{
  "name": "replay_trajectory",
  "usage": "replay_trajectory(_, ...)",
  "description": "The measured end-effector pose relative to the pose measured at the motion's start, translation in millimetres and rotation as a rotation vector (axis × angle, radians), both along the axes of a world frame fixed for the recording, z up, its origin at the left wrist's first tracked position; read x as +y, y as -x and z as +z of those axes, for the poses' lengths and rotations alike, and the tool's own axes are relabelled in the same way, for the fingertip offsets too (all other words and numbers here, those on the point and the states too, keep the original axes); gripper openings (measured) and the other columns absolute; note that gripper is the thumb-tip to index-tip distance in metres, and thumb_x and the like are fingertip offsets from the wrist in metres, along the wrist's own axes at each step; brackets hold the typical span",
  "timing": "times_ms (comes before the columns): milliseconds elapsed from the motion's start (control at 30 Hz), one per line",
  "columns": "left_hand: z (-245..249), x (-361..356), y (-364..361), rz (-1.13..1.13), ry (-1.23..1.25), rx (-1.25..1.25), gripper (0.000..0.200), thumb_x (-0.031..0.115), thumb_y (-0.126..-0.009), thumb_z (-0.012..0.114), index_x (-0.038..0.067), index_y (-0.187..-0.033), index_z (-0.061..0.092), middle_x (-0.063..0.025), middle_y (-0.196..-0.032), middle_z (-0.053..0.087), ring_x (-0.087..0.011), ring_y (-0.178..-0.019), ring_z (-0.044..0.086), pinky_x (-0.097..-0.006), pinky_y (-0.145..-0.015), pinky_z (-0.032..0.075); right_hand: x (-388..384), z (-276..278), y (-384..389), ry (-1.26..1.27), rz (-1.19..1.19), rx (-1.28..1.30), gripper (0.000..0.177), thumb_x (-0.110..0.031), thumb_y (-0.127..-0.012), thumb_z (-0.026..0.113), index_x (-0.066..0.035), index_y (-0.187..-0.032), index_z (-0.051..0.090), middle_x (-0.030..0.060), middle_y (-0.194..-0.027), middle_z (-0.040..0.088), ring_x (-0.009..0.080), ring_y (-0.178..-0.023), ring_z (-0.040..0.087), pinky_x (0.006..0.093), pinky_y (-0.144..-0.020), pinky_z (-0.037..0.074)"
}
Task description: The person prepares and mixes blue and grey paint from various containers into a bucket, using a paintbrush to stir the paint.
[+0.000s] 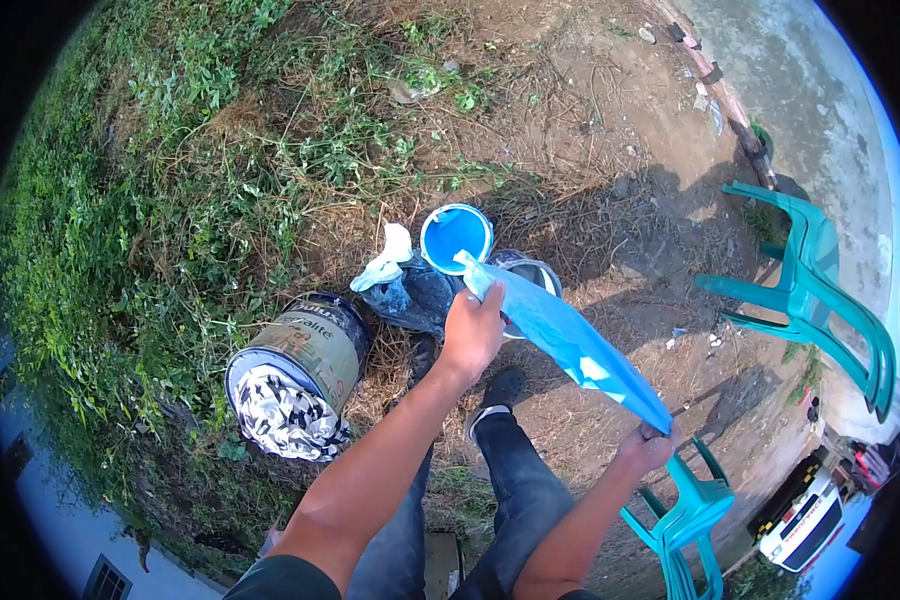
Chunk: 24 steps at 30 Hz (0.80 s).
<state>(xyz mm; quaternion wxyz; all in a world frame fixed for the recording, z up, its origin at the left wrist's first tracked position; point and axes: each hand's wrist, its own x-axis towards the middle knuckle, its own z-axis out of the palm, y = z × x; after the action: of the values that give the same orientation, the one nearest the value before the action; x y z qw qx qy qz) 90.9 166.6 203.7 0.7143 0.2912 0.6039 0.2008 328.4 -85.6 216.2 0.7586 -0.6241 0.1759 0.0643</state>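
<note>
Sheet: thin-looking blue plastic, stretched between both sets of fingers; a short loose end pokes past the left ones.
Handling: best held evenly taut, pinched by the edges; a jerk could tear it, I'd judge.
Left hand: fingers closed on sheet near its far end; arm extended forward.
Right hand: fingers closed round near end, partly hidden; lower, closer to body.
Bag: dark, on the ground, left of left fingers.
Bucket: blue inside, just beyond left fingers.
Drum: farther left of them, patterned cloth at one end.
Chairs: green, stacked, well right of left fingers.
</note>
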Motion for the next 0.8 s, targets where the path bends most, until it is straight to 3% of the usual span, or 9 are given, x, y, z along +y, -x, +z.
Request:
replay_trajectory(200,-3,-6,1,-0.029,-0.038,0.027,0.034,0.025,-0.105,0.051,-0.005,-0.095,0.065,-0.0116,-0.083,0.070,-0.0203,-0.075,0.065,-0.0366,-0.071,0.048,-5,7,4,-0.047,0.060,0.035,0.024,-0.011,-0.096,0.054,-0.010,-0.074,0.047,0.0001,-0.062,0.042,0.0119,-0.051,0.036,0.0289,-0.050,0.030)
replay_trajectory(333,5,-2,4,-0.142,-0.130,0.152,0.038,0.026,-0.104,0.052,-0.008,-0.091,0.065,-0.0212,-0.082,0.071,-0.0300,-0.080,0.071,-0.0421,-0.075,0.050,-3,17,9,0.123,0.092,0.140,0.023,-0.008,-0.095,0.055,-0.009,-0.074,0.046,-0.0008,-0.059,0.037,0.0122,-0.048,0.033,0.0295,-0.048,0.027)
replay_trajectory(433,-8,-7,-1,-0.105,-0.136,0.150,0.040,0.027,-0.103,0.053,-0.009,-0.089,0.064,-0.0239,-0.079,0.069,-0.0321,-0.078,0.071,-0.0435,-0.074,0.050,-7,35,12,0.256,0.184,0.265,0.023,-0.007,-0.094,0.056,-0.010,-0.074,0.045,-0.0013,-0.058,0.035,0.0122,-0.046,0.030,0.0297,-0.046,0.024)
replay_trajectory(567,-12,-8,-6,-0.008,-0.089,0.113,0.040,0.027,-0.103,0.053,-0.009,-0.092,0.064,-0.0221,-0.081,0.070,-0.0332,-0.079,0.070,-0.0440,-0.074,0.050,-15,58,14,0.388,0.283,0.456,0.018,-0.008,-0.094,0.056,-0.011,-0.078,0.048,-0.0032,-0.056,0.026,0.0107,-0.043,0.025,0.0288,-0.043,0.022)
replay_trajectory(800,-9,10,-7,-0.009,-0.053,0.136,0.040,0.028,-0.102,0.054,-0.008,-0.093,0.066,-0.0215,-0.079,0.069,-0.0339,-0.077,0.070,-0.0443,-0.072,0.051,-17,82,17,0.531,0.474,0.441,0.015,-0.003,-0.090,0.056,-0.008,-0.077,0.049,-0.0030,-0.053,0.029,0.0112,-0.040,0.028,0.0298,-0.041,0.021)
